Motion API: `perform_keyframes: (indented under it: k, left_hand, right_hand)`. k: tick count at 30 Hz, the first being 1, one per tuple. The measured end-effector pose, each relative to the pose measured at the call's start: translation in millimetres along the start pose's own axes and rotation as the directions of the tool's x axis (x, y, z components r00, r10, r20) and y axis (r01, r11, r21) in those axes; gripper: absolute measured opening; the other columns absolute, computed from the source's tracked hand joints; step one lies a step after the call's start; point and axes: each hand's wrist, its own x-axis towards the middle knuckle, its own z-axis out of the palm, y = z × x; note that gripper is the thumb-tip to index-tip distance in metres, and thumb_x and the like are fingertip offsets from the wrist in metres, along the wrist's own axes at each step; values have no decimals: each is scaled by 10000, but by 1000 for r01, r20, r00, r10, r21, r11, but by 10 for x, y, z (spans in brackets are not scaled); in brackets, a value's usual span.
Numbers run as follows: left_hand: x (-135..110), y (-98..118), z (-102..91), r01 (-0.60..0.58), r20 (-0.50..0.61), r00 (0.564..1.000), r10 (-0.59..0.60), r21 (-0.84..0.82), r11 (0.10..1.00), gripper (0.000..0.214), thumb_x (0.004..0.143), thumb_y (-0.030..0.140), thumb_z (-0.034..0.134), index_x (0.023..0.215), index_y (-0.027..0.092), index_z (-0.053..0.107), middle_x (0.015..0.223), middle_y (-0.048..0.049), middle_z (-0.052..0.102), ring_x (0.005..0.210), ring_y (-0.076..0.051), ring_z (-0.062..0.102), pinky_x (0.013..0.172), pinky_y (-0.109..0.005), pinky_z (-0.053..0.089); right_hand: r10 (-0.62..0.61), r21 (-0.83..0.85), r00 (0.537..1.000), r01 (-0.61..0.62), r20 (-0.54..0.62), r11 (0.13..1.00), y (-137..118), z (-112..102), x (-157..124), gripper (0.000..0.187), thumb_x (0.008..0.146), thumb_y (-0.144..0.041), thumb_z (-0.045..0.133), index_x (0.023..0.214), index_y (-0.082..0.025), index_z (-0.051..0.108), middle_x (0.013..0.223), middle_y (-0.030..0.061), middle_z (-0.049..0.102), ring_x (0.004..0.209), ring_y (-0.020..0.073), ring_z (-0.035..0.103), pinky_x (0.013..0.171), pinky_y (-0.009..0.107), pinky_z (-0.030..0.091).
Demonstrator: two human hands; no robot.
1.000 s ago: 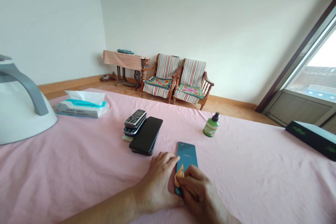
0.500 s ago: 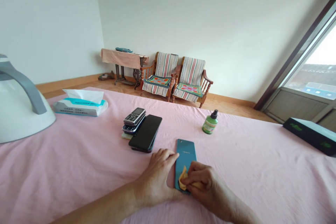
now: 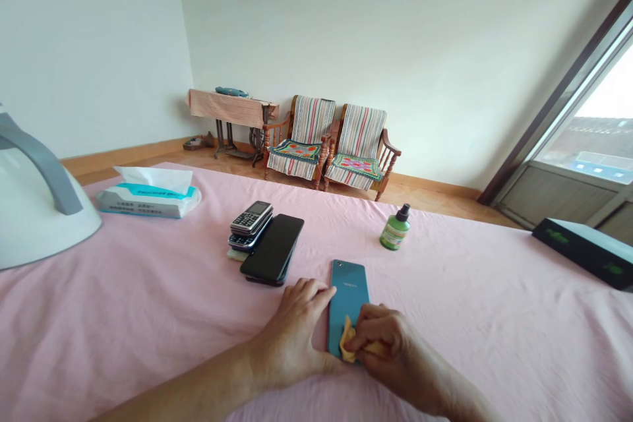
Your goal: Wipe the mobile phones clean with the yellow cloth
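Observation:
A blue smartphone [image 3: 349,297] lies back side up on the pink tablecloth in front of me. My left hand [image 3: 297,330] steadies it, fingertips against its left edge and thumb at its bottom edge. Bunched in the closed fingers of my right hand [image 3: 393,346] is a yellow cloth [image 3: 347,339], pressed onto the lower part of the phone's back. That hand hides the phone's lower right corner.
Left of the phone lie a black smartphone [image 3: 274,249] atop another and a stack of keypad phones [image 3: 251,217]. A green spray bottle [image 3: 395,229] stands beyond it. A tissue pack [image 3: 148,201], a white kettle-like vessel [image 3: 44,224] and a black box [image 3: 583,254] are farther out.
My right hand and the cloth have shifted very slightly to the right on the phone's back. My left hand keeps its hold, and the view has moved a little.

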Motion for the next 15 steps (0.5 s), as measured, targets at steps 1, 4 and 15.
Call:
perform_keyframes:
  k: [1, 4, 15]
  left_hand:
    - [2, 1, 1, 2, -1, 1000, -2, 0, 1000, 865, 504, 519, 831, 1247, 222, 502, 1188, -82, 517, 1087, -305, 455, 931, -433, 370]
    - [5, 10, 1, 2, -3, 1000, -2, 6, 1000, 865, 508, 495, 835, 1260, 231, 496, 1190, -82, 521, 1089, -306, 460, 938, -433, 365]
    - [-12, 23, -42, -10, 32, 999, 10, -4, 1000, 880, 558, 599, 782, 1289, 215, 478, 1196, -97, 507, 1099, -311, 440, 948, -449, 349]
  right_hand:
    - [-11, -15, 1000, 10, -13, 1000, -28, 25, 12, 350, 679, 53, 512, 722, -224, 721, 791, 10, 626, 749, 133, 587, 664, 225, 445]
    - [-29, -26, 1000, 30, 2, 999, -117, 61, 39, 361, 661, 67, 505, 718, -223, 713, 809, 7, 637, 769, 132, 587, 684, 226, 440]
    - [26, 56, 994, -20, -104, 998, 208, -95, 40, 294, 718, -7, 476, 741, -200, 697, 801, 12, 614, 689, 120, 588, 590, 210, 437]
